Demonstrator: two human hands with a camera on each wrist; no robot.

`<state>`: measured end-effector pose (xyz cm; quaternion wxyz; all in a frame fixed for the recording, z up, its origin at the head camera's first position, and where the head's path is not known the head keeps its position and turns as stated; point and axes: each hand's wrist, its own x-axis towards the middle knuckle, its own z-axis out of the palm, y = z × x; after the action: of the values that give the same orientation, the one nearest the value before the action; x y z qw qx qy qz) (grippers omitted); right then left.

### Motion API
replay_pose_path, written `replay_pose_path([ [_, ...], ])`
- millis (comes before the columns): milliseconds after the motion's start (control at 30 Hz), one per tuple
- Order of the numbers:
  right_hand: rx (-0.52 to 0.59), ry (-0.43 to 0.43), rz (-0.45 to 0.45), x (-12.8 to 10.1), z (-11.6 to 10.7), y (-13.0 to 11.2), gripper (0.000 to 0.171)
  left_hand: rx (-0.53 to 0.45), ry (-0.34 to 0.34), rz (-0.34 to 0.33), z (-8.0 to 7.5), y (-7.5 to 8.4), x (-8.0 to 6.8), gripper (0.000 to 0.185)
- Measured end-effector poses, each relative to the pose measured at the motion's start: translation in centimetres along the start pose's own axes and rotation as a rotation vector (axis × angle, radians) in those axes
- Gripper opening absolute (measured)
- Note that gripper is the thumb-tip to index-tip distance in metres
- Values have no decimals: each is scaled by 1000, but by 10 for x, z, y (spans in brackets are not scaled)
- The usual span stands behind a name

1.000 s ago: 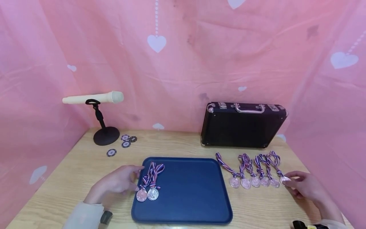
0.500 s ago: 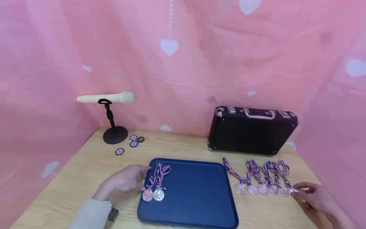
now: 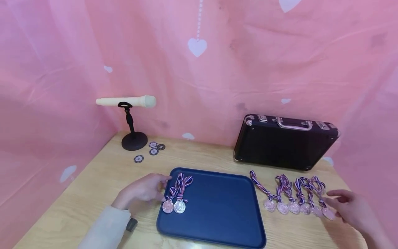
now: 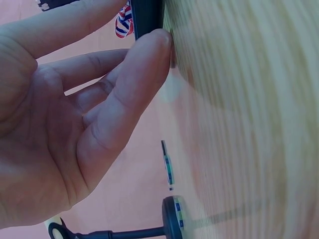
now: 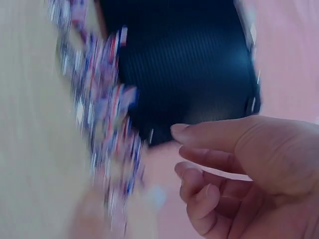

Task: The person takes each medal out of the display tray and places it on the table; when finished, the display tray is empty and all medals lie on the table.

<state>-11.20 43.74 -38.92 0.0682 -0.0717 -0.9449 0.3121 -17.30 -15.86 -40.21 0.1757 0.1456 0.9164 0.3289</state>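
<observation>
A dark blue rectangular plastic tray sits on the light wooden table. It holds two silver medals on striped ribbons, lying side by side at its left end. The black hard-shell case with metal latches stands closed on its long edge at the back.

The left hand rests on the table at the tray's left rim, fingers relaxed, fingertips touching the rim, holding nothing. A row of six ribboned silver medals lies on the table right of the tray. The right hand hovers just beside the rightmost medal, fingers loosely curled and empty; contact cannot be determined.
</observation>
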Motion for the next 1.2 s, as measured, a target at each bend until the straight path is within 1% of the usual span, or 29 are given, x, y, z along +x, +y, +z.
replay_pose_path([
  [67, -57, 25, -40, 0, 6, -31, 37, -14, -2, -10, 0, 2, 0, 76],
  [133, -78, 14, -88, -1, 20, -66, 36, -28, -5, -21, -1, 3, -1, 76],
  [167, -73, 0, -109, -1, 29, -85, 35, -37, -6, -28, -1, 3, -1, 76],
  [233, -24, -32, -152, -2, 54, -126, 30, -38, -7, -32, -1, 2, -1, 76],
  [267, 21, -59, -171, -3, 69, -147, 28, -30, -6, -31, -2, 2, -1, 75],
  [333, 137, -148, -196, -8, 101, -187, 24, -11, -2, -23, -3, 1, 0, 75],
  [400, 221, -255, -224, -13, 132, -220, 20, 2, 2, -13, -3, 0, 1, 75],
  [467, 256, -359, -258, -21, 161, -245, 18, 6, 6, -4, -3, -1, 2, 75],
  [533, 252, -435, -289, -28, 185, -264, 17, 2, 2, 1, -3, -1, 2, 75],
  [633, 210, -468, -318, -38, 209, -280, 18, 5, -8, 9, -3, -1, 3, 75],
  [767, 145, -447, -332, -42, 226, -289, 27, 17, -18, 12, -3, 1, 4, 73],
  [900, 31, -405, -364, -42, 236, -294, 36, 24, -20, 2, -4, 4, 6, 74],
  [967, -36, -388, -373, -42, 239, -295, 39, 14, -25, -11, -4, 4, 5, 74],
  [1033, -81, -377, -379, -42, 242, -295, 40, 5, -31, -21, -3, 3, 4, 74],
  [1100, -93, -377, -381, -41, 243, -294, 40, -7, -33, -30, -3, 1, 3, 73],
  [1200, -78, -376, -399, -37, 241, -290, 38, -16, -28, -27, -2, 1, 2, 74],
])
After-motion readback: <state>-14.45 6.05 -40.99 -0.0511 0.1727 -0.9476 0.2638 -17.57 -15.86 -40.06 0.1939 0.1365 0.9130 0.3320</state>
